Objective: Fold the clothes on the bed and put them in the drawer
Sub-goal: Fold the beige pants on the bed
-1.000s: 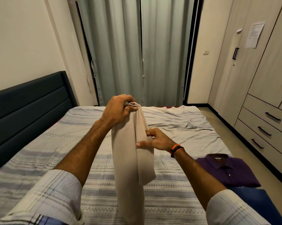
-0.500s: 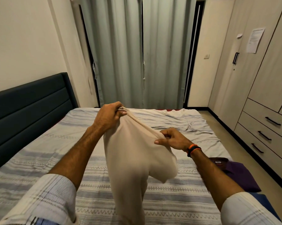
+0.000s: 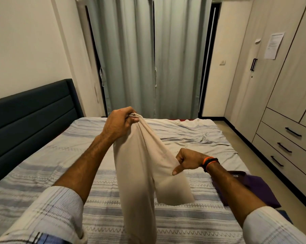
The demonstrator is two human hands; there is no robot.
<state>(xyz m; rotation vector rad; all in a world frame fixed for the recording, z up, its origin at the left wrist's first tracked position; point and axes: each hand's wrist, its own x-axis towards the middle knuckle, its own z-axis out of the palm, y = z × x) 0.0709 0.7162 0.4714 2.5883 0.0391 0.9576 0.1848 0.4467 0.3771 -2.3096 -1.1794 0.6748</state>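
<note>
two hands work one beige garment (image 3: pixel 141 173) over the bed (image 3: pixel 184 134): left hand (image 3: pixel 121 123) grips its top, right hand (image 3: pixel 187 160) pinches its side; one purple shirt (image 3: pixel 258 189) at the bed's right edge.

Head camera looks forward and down over the bed (image 3: pixel 192 134)

Smooth matt beige cloth garment (image 3: pixel 140 173); striped woven sheet (image 3: pixel 175 226), creased at one o'clock; pale wood-grain drawers (image 3: pixel 279 138), matt black handles (image 3: pixel 293 132); padded headboard (image 3: pixel 29 117).

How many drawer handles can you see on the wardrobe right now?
3: top handle, middle handle, bottom handle, stacked down the wardrobe's right side; others may lie outside the frame.
</note>
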